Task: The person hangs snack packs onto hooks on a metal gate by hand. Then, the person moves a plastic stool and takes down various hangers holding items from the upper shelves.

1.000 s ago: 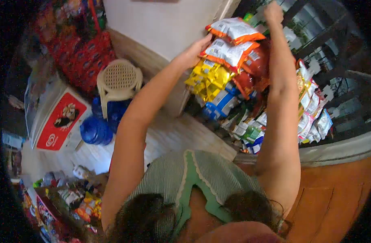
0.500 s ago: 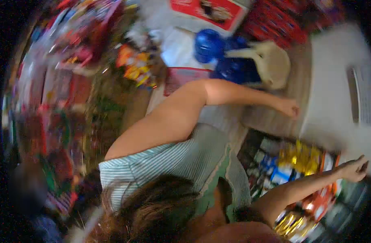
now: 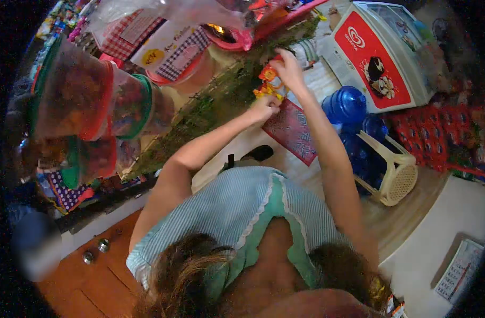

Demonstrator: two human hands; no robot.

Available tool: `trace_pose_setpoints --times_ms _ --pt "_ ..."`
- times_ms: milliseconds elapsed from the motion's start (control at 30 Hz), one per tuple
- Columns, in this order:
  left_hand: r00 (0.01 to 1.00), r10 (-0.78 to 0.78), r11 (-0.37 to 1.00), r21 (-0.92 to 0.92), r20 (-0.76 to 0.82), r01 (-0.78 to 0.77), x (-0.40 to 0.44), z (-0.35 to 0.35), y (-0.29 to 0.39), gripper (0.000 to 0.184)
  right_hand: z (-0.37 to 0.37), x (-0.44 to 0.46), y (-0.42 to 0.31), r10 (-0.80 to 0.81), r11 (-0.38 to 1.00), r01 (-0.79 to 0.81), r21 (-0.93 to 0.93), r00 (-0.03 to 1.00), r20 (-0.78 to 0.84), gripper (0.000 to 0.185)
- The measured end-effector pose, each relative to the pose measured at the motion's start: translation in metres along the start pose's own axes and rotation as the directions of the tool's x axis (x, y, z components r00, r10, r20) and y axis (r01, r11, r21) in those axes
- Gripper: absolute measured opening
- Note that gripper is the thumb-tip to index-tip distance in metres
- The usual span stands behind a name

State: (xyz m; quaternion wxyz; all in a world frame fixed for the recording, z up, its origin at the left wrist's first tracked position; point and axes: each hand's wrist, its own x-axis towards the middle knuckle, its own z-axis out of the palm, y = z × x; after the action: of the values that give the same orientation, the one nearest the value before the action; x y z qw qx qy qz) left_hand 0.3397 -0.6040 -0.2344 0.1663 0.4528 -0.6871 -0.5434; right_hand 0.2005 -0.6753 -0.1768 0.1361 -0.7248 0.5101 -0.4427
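Observation:
Beside the edge of the display, small shiny orange and yellow packets [image 3: 268,85] hang in a bunch between my hands. My left hand [image 3: 265,108] is closed at the lower yellow end, its fingers curled against the packets. Higher up, my right hand [image 3: 289,70] bends over the orange end with its fingertips closed on it. What is printed on the packets is too blurred to read. Just below them a red patterned mat [image 3: 293,130] lies on the floor.
Stacked clear tubs with red and green lids [image 3: 75,90] stand at the left. Blue water jugs [image 3: 346,106], a cream plastic stool [image 3: 396,177] and a red-and-white freezer [image 3: 377,63] are at the right. A white counter [image 3: 430,222] runs along the lower right.
My view has turned toward the display. Both hands have left the counter side, where they held nothing visible, and are now at the orange and yellow packets.

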Motion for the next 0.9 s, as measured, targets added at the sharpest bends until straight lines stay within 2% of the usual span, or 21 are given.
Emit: trace_pose_setpoints --times_ms 33,67,133,167,267,300,367,400,433,500,533,567,667,700,800,833,867,900 --pt "0.996 -0.085 0.97 -0.232 -0.027 0.077 -0.016 -0.018 0.011 0.026 0.019 0.013 0.001 0.136 0.99 -0.136 0.026 0.991 0.003 0.037" --pt "0.993 -0.105 0.97 -0.226 -0.059 0.089 -0.02 -0.03 0.005 0.026 0.033 0.022 0.003 0.269 0.962 -0.269 0.048 0.963 0.012 0.037" --pt "0.983 -0.14 0.97 -0.217 -0.12 0.111 -0.026 -0.049 -0.006 0.026 0.044 0.023 0.002 0.208 0.974 -0.218 -0.062 0.968 -0.138 0.031" --pt "0.977 -0.19 0.951 -0.266 -0.094 0.16 -0.027 -0.054 -0.011 0.027 0.046 0.021 0.002 0.169 0.972 -0.198 -0.123 0.963 -0.211 0.029" --pt "0.97 -0.182 0.906 -0.41 -0.16 0.102 -0.024 -0.049 -0.029 0.019 0.047 0.011 0.003 0.36 0.914 -0.338 0.222 0.931 -0.066 0.026" --pt "0.976 -0.163 0.907 -0.412 -0.145 0.09 -0.022 -0.047 -0.03 0.022 0.062 0.002 0.026 0.389 0.9 -0.386 0.201 0.921 0.026 0.027" --pt "0.985 -0.124 0.908 -0.415 -0.118 0.064 -0.015 -0.042 -0.031 0.026 0.065 -0.005 0.02 0.33 0.934 -0.305 0.183 0.936 -0.124 0.026" --pt "0.974 -0.101 0.941 -0.337 -0.204 0.027 -0.013 -0.04 -0.026 0.029 0.066 -0.005 0.013 0.294 0.95 -0.263 0.17 0.935 -0.197 0.026" --pt "0.955 -0.072 0.967 -0.253 -0.289 -0.004 -0.01 -0.039 -0.02 0.031 0.065 -0.002 0.008 0.187 0.981 -0.152 0.124 0.915 -0.357 0.024" --pt "0.874 0.031 0.998 -0.034 -0.485 -0.055 0.002 -0.032 -0.018 0.037 0.057 0.002 0.001 0.256 0.961 -0.208 0.182 0.919 -0.299 0.023" --pt "0.806 0.11 0.993 0.102 -0.581 -0.063 0.015 -0.027 -0.025 0.039 0.057 0.002 0.0 0.293 0.947 -0.239 0.215 0.918 -0.269 0.023" --pt "0.726 0.201 0.97 0.236 -0.657 -0.056 0.027 -0.024 -0.031 0.042 0.057 0.003 -0.001 0.26 0.961 -0.221 0.168 0.928 -0.268 0.022" --pt "0.848 0.115 0.991 -0.001 -0.518 -0.135 0.047 -0.03 -0.01 0.045 0.049 0.01 0.003 0.173 0.985 -0.168 0.042 0.95 -0.26 0.018" --pt "0.851 0.044 0.99 -0.089 -0.523 -0.106 0.049 -0.029 -0.001 0.049 0.045 0.015 -0.002 0.157 0.987 -0.158 0.017 0.954 -0.255 0.015" --pt "0.781 0.12 0.945 -0.171 -0.614 -0.279 0.075 -0.023 -0.012 0.042 0.046 0.019 0.001 0.129 0.99 -0.141 -0.032 0.96 -0.247 0.012" --pt "0.764 0.036 0.977 -0.14 -0.644 -0.164 0.07 -0.024 -0.002 0.033 0.048 0.021 0.004 0.136 0.987 -0.153 -0.053 0.961 -0.242 0.012" --pt "0.771 0.041 0.982 -0.115 -0.635 -0.147 0.072 -0.024 -0.005 0.03 0.049 0.022 0.005 0.143 0.984 -0.165 -0.073 0.961 -0.237 0.012" --pt "0.777 0.046 0.988 -0.089 -0.628 -0.13 0.074 -0.026 -0.008 0.029 0.049 0.022 0.003 0.215 0.975 -0.223 -0.018 0.957 -0.193 0.012"
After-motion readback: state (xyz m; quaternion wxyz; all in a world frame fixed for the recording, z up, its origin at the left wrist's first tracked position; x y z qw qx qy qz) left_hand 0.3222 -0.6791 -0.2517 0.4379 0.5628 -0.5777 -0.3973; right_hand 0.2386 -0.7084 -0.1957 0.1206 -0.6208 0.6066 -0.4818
